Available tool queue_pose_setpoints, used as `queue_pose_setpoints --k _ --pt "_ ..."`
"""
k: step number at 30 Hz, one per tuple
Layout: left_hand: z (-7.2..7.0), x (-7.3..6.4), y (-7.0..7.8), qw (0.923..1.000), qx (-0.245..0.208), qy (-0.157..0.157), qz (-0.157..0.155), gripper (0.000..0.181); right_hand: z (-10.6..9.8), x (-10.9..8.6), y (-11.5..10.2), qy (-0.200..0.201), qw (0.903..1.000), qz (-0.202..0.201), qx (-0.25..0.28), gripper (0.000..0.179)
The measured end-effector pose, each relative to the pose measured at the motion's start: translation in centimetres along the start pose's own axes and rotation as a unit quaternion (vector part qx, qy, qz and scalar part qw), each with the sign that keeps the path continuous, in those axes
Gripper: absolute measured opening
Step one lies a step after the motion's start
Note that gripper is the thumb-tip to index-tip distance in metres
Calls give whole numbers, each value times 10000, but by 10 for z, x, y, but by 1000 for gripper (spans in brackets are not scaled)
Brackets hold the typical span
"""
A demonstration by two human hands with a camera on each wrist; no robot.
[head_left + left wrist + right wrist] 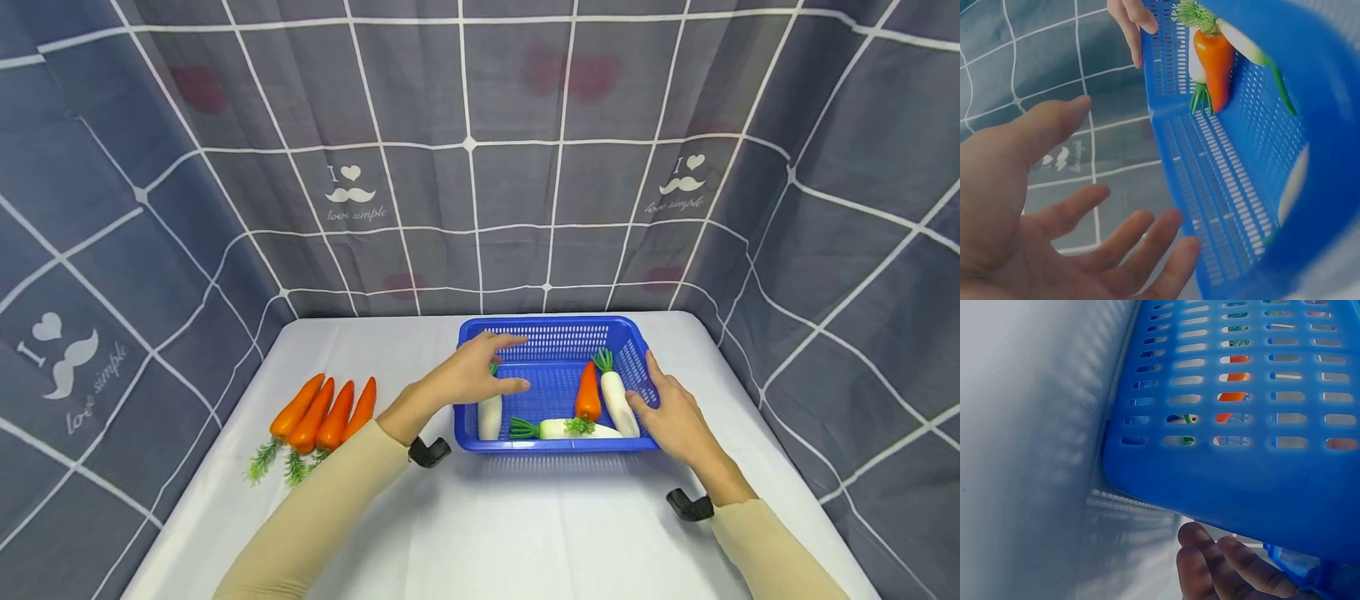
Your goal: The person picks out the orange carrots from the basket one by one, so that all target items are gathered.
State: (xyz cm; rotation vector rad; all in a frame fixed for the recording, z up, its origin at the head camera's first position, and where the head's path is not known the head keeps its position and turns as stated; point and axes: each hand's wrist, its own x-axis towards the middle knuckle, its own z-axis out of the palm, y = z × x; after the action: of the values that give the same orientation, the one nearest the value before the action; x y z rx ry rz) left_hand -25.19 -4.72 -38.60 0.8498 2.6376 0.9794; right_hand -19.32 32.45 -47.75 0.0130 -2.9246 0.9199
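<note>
A blue plastic basket (555,326) with slotted walls stands on the table. In it lie one orange carrot (588,392) and three white radishes with green tops: one at the left (490,418), one along the front (558,428), one at the right (618,403). My left hand (474,367) hovers over the basket's left side, fingers spread and holding nothing, partly hiding the left radish. My right hand (678,417) holds the basket's right rim, thumb on the inner side and fingers outside. Those fingers (1229,565) show beside the outer wall in the right wrist view.
Several orange carrots (330,415) with leafy green tops lie side by side on the white tablecloth (480,533), left of the basket. Grey checked curtains (420,192) enclose the table at the back and both sides.
</note>
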Motion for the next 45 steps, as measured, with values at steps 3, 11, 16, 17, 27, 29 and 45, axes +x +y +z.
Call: queue_pose_setpoints --k 3,11,16,17,27,29,45 --pt "4 15 5 9998 6 -184 104 79 -1 1 0 10 10000 -7 -4 93" --pt "21 55 16 9971 -7 -745 169 83 -3 2 -2 34 10000 -10 27 92" --pt "29 74 21 9945 -103 -1043 -89 84 -4 2 -3 40 10000 -31 48 92" --pt "31 77 22 9940 -125 -1082 -129 85 -4 2 -3 39 10000 -31 50 92" --pt "51 101 22 9883 -72 -1490 -303 85 -3 4 -2 13 10000 -30 22 93" --pt "56 105 21 9870 4 -1581 -286 86 -3 4 -2 -4 10000 -13 23 93" --pt "81 123 29 9718 -342 -2278 -503 95 -2 3 2 -51 10000 -20 52 94"
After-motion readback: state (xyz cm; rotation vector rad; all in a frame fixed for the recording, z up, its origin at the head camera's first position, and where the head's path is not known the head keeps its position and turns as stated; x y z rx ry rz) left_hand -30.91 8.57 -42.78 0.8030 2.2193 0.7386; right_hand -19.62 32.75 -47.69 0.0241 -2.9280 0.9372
